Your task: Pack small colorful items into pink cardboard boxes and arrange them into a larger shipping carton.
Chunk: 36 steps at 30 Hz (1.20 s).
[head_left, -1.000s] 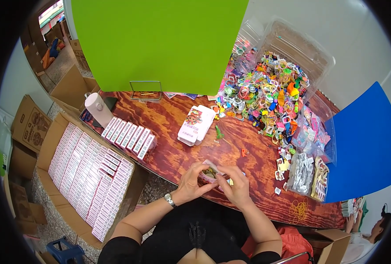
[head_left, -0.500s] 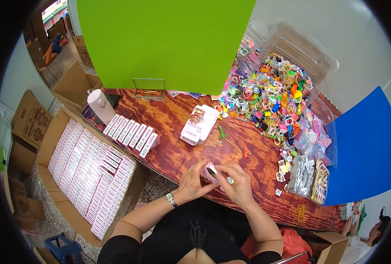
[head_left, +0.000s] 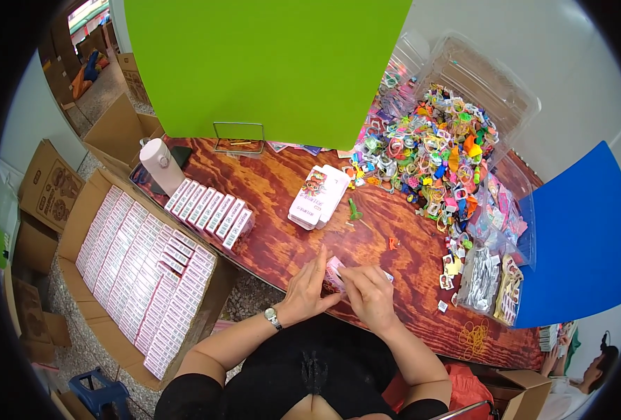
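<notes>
Pink small box [head_left: 335, 272] held between left hand [head_left: 307, 295], right hand [head_left: 370, 297].

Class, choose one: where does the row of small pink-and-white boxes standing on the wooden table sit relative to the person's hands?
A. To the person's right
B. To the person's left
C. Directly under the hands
B: the row of boxes stands on the table left of both the left hand and the right hand.

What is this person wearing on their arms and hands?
Both forearms are bare, with no gloves on the left hand or right hand. A wristwatch with a round pale face sits on the left wrist. The black top leaves the forearms uncovered.
</notes>
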### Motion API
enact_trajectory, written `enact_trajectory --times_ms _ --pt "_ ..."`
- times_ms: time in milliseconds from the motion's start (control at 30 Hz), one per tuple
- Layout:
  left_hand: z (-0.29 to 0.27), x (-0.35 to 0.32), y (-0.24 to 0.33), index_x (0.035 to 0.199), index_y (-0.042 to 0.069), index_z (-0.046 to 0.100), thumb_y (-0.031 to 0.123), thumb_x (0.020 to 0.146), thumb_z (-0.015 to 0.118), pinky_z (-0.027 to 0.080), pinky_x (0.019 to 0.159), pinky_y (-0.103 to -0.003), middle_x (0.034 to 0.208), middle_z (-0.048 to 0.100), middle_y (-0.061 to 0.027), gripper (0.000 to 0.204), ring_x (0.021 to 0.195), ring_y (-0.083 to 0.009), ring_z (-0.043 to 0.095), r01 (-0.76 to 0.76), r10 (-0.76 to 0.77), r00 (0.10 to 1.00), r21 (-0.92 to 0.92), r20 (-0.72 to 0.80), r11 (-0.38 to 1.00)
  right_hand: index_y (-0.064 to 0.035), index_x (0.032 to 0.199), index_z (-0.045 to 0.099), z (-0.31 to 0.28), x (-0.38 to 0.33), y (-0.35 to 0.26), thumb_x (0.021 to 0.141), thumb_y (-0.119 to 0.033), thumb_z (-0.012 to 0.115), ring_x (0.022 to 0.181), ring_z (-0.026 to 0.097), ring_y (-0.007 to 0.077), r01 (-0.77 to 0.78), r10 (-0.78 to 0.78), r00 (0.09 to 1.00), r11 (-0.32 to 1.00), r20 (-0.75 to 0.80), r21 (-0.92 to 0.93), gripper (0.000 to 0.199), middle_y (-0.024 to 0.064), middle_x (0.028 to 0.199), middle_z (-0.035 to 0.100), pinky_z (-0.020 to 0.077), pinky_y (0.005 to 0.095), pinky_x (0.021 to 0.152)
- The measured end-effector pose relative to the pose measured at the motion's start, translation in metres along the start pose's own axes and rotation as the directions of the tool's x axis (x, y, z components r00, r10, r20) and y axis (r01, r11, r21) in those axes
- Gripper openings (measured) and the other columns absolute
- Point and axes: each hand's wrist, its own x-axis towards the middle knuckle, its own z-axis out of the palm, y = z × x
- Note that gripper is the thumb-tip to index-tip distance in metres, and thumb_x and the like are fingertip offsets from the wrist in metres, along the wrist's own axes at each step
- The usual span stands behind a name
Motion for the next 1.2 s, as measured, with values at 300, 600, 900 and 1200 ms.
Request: enact_trajectory --times_ms 300,600,900,1200 --pt "0.0 -0.001 0.007 0.155 -0.012 0.016 0.021 0.076 0.088 0.053 0.094 -0.043 0.126 0.058 -0.0295 0.113 0.113 -0.041 0.062 0.09 -0.09 0.996 -0.016 0.0 0.996 0.0032 0.108 0.07 0.01 -0.012 0.001 0.085 0.005 0.073 0.09 0.07 0.0276 -0.078 0.097 0.983 0.99 -0.155 0.121 0.023 0.0129 0.098 0.074 0.0564 0.0356 0.076" --pt "-0.002 0.002 0.01 0.156 -0.01 0.018 0.02 0.076 0.085 0.05 0.094 -0.044 0.13 0.056 -0.0281 0.108 0.113 -0.0415 0.059 0.08 -0.083 0.996 -0.069 -0.044 0.994 0.0033 0.114 0.069 0.02 -0.026 -0.002 0.085 0.004 0.074 0.097 0.069 0.0273 -0.108 0.127 0.975 0.988 -0.182 0.109 0.029 0.0134 0.102 0.074 0.0572 0.035 0.081" --pt "-0.003 0.002 0.009 0.155 -0.01 0.02 0.019 0.077 0.084 0.049 0.094 -0.045 0.122 0.056 -0.0278 0.105 0.11 -0.0402 0.058 0.073 -0.074 0.997 -0.137 0.001 0.988 0.0047 0.132 0.061 0.014 -0.024 0.005 0.088 -0.002 0.072 0.117 0.065 0.0363 -0.066 0.069 0.997 0.996 -0.039 0.059 0.046 0.0245 0.133 0.063 0.0525 0.0409 0.098" --pt "-0.011 0.0 0.01 0.156 -0.008 0.019 0.019 0.08 0.082 0.051 0.089 -0.045 0.119 0.056 -0.0261 0.102 0.105 -0.0401 0.059 0.071 -0.073 0.997 -0.071 -0.031 0.995 0.0028 0.13 0.064 0.028 -0.024 0.006 0.091 0.002 0.068 0.115 0.066 0.0371 -0.01 0.013 0.999 0.996 -0.034 0.093 0.039 0.0236 0.135 0.062 0.0533 0.0406 0.097"
